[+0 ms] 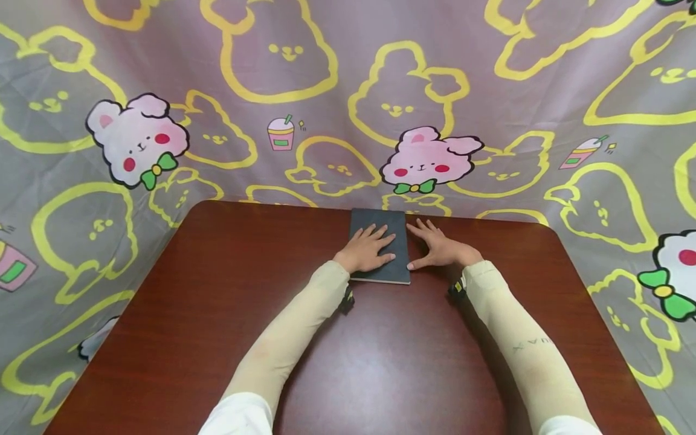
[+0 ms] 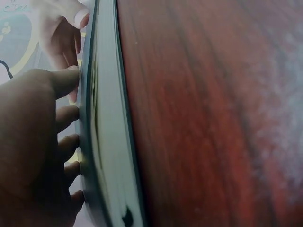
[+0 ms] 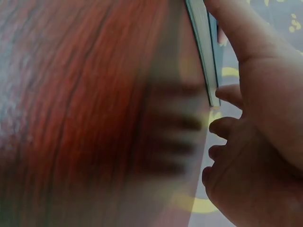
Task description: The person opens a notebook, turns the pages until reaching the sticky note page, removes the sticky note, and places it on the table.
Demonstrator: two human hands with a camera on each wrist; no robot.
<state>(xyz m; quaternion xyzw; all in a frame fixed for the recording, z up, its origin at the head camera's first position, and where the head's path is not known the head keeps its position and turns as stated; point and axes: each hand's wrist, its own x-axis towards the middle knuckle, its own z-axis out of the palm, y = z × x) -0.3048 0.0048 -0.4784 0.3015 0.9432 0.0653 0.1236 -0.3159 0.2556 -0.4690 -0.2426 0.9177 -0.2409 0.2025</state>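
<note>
A dark notebook (image 1: 399,248) lies closed at the far edge of the table, its cream page edges (image 2: 110,94) facing the left wrist camera. My left hand (image 1: 367,249) rests on its cover with fingers spread; in the left wrist view the fingertips meet the cover. Just right of the notebook is my right hand (image 1: 437,249), fingers spread and holding nothing. Its thumb tip is close to the notebook's right edge; whether they touch I cannot tell. The right wrist view shows the right hand (image 3: 260,127) beside the notebook's corner (image 3: 213,97).
The brown wooden table (image 1: 244,272) has rounded far corners. Behind it and along its sides hangs a grey curtain (image 1: 337,109) with yellow outlines and bunny faces. Black wrist cameras (image 1: 457,290) sit beneath the sleeves.
</note>
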